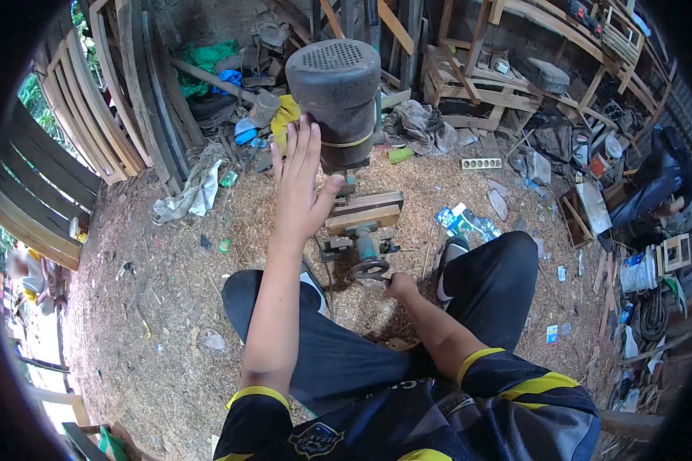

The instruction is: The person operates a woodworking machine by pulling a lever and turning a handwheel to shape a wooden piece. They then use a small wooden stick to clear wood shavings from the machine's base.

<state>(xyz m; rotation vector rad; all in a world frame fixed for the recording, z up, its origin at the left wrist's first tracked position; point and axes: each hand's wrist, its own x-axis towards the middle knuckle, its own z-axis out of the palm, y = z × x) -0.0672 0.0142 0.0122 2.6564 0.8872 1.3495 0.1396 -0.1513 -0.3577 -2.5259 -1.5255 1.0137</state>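
Note:
My left hand (pixel 304 169) reaches forward with its fingers stretched out and overlaps the left side of a dark cylindrical motor housing (pixel 334 92) with a perforated top. Below the motor, a wooden block (pixel 373 216) sits across the machine's vise. Nearer to me is the machine's round handwheel (pixel 370 270). Low between my knees, my right hand (pixel 401 286) is closed at the right edge of this wheel, gripping it; part of the grip is hidden by the hand.
Wood shavings cover the ground (pixel 169 307). Slatted wooden frames (pixel 92 115) lean at the left. A wooden bench (pixel 484 84) and a perforated block (pixel 480 164) are at the back right. Another person (pixel 657 177) is at the far right, and one more (pixel 34 280) at the far left.

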